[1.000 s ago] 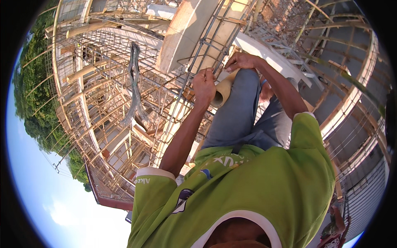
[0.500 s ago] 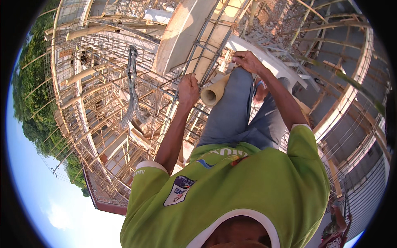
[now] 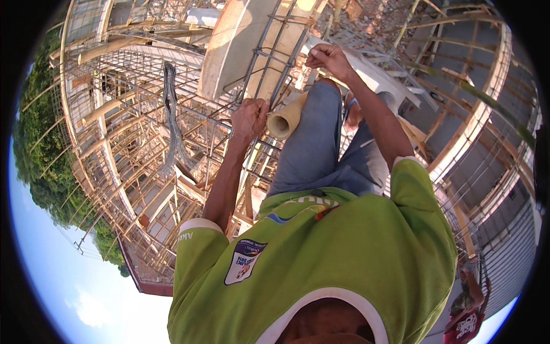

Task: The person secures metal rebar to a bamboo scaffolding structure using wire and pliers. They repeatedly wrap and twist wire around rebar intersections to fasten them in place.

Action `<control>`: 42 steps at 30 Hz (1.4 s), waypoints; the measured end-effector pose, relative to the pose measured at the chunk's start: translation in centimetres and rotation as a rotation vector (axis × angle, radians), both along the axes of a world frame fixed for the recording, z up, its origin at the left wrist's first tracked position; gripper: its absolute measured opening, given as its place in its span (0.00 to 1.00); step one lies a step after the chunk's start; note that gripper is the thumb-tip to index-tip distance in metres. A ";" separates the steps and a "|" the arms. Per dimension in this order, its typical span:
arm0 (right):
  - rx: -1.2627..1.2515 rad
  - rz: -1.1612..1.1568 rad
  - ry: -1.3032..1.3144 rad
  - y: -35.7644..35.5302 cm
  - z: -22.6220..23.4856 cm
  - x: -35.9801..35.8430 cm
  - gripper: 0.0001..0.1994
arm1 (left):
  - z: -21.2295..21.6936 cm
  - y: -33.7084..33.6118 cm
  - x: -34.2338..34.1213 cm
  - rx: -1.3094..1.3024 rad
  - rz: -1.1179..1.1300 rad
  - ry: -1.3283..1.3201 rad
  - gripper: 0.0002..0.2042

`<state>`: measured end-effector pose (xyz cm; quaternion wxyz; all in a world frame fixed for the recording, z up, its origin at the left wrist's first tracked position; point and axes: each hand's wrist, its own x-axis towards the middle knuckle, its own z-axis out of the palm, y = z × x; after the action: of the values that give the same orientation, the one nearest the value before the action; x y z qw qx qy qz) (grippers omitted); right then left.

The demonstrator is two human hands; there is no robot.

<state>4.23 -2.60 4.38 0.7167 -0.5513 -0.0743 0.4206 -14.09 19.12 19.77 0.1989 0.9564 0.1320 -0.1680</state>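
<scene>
My left hand (image 3: 250, 118) is closed at the near end of a rebar cage (image 3: 276, 49), its fingers curled by the bars; what lies inside them is hidden. My right hand (image 3: 331, 60) is raised to the right of the cage, thumb and fingertips pinched together. Anything in that pinch is too thin to make out. Beside my left hand, against my knee, a thick bamboo pole (image 3: 287, 118) points its hollow end toward me. Farther left, a bundle of grey tie wire (image 3: 171, 109) hangs over the bars.
A pale board (image 3: 226, 49) stands along the cage's left side. Bamboo scaffolding and rebar grids (image 3: 129, 155) spread out at the left, with rubble below. Wooden formwork (image 3: 487, 126) runs down the right. Another person in a dark red shirt (image 3: 465, 327) is at the lower right.
My right hand has lifted a little farther up and left, away from my knee. My left hand has turned and stays closed by the bars. The whole view has shifted slightly.
</scene>
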 end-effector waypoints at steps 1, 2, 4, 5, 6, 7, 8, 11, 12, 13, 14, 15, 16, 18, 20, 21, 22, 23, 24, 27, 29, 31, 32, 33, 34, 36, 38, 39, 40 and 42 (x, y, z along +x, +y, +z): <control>-0.112 -0.029 -0.178 0.1 -0.1 -0.1 0.11 | 0.1 -0.3 0.1 0.011 0.007 0.004 0.19; -0.224 -0.057 -0.356 0.1 -0.1 -0.2 0.10 | 0.3 -0.4 0.3 0.022 0.013 0.007 0.19; -0.339 -0.009 -0.601 -0.7 -0.5 -0.4 0.08 | 0.5 -0.7 0.5 0.033 0.014 0.020 0.19; -0.363 0.028 -0.728 -1.0 -1.1 -0.5 0.08 | 0.5 -0.8 0.6 0.039 0.015 0.026 0.19; -0.384 0.066 -0.854 -1.2 -1.8 -0.7 0.08 | 0.3 -0.8 0.5 0.010 0.063 0.031 0.19; -0.364 0.105 -0.804 -1.4 -4.0 -0.9 0.09 | 0.1 -0.6 0.5 -0.016 0.101 0.037 0.19; -0.287 0.126 -0.621 -1.0 -5.9 -1.3 0.09 | -0.1 -0.4 0.5 -0.040 0.140 0.044 0.20; -0.118 0.256 -0.154 0.6 -7.3 -1.3 0.10 | 0.0 0.0 0.4 -0.188 0.398 -0.076 0.19; -0.098 0.343 -0.118 0.8 -7.2 -0.8 0.11 | 0.2 0.0 0.5 -0.300 0.489 -0.157 0.19; -0.080 0.430 -0.080 1.1 -5.9 -0.3 0.11 | 0.8 -0.1 0.8 -0.414 0.579 -0.235 0.18; -0.059 0.514 -0.043 1.3 -5.1 -0.2 0.11 | 1.6 -0.3 1.4 -0.526 0.666 -0.316 0.18; -0.039 0.534 -0.026 1.7 -5.1 -0.5 0.12 | 2.2 -0.5 2.3 -0.683 0.649 -0.421 0.17; -0.034 0.531 -0.064 1.8 -5.0 -0.3 0.12 | 3.5 -1.0 3.5 -0.841 0.740 -0.368 0.16; -0.017 0.532 -0.133 1.7 -4.6 0.0 0.12 | 6.3 -2.7 5.1 -1.148 0.926 -0.250 0.16; -0.078 0.519 -0.305 1.5 -3.3 0.3 0.11 | 5.6 -4.0 5.7 -1.278 1.017 -0.165 0.12; -0.124 0.562 -0.397 1.3 -2.4 0.9 0.11 | 4.7 -4.5 6.1 -1.336 1.130 -0.096 0.11; -0.173 0.601 -0.478 0.7 -2.0 0.8 0.11 | 4.0 -5.2 6.3 -1.392 1.245 -0.013 0.10; -0.206 0.587 -0.600 0.4 -2.4 0.9 0.09 | 3.6 -6.1 7.1 -1.343 1.209 -0.047 0.09; -0.240 0.609 -0.735 -0.3 -2.6 0.9 0.09 | 3.6 -6.3 7.6 -1.437 1.248 0.026 0.09; -0.372 0.736 -0.956 -1.6 -0.3 1.0 0.08 | 3.9 -7.4 8.8 -1.587 1.233 0.189 0.10; -0.501 0.880 -0.863 -1.6 -1.6 1.8 0.08 | 4.7 -9.2 10.2 -1.504 1.153 0.219 0.10; -0.349 0.811 -0.858 -1.1 -2.2 1.9 0.09 | 3.4 -10.2 10.8 -1.493 1.164 0.273 0.10; -0.279 0.774 -0.854 -0.9 -2.5 2.0 0.10 | 1.9 -10.6 10.9 -1.471 1.275 0.269 0.10; -0.222 0.720 -0.714 -0.5 -2.8 1.9 0.10 | 0.4 -11.2 11.0 -1.446 1.386 0.265 0.10; -0.166 0.665 -0.571 0.1 -3.4 1.6 0.10 | -1.0 -11.8 11.0 -1.416 1.499 0.263 0.10; -0.117 0.535 -0.277 0.4 -6.0 0.3 0.11 | -3.6 -12.8 11.1 -1.275 1.555 0.180 0.10; -0.121 0.376 0.006 0.7 -10.1 -0.6 0.11 | -4.6 -13.8 11.5 -1.186 1.514 0.118 0.09; -0.126 0.298 -0.065 1.1 -10.5 -1.0 0.10 | -4.9 -14.1 11.5 -1.169 1.468 0.088 0.09; -0.151 0.283 -0.069 1.5 -10.3 -1.2 0.10 | -5.0 -14.1 11.4 -1.147 1.425 0.064 0.09; -0.206 0.250 -0.067 2.5 -9.8 -1.7 0.10 | -2.8 -14.6 10.4 -1.232 1.252 0.108 0.10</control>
<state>2.57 -0.13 -5.44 0.5956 -0.6221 -0.1226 0.4932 -3.71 4.48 16.99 0.7286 0.4217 0.5274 -0.1146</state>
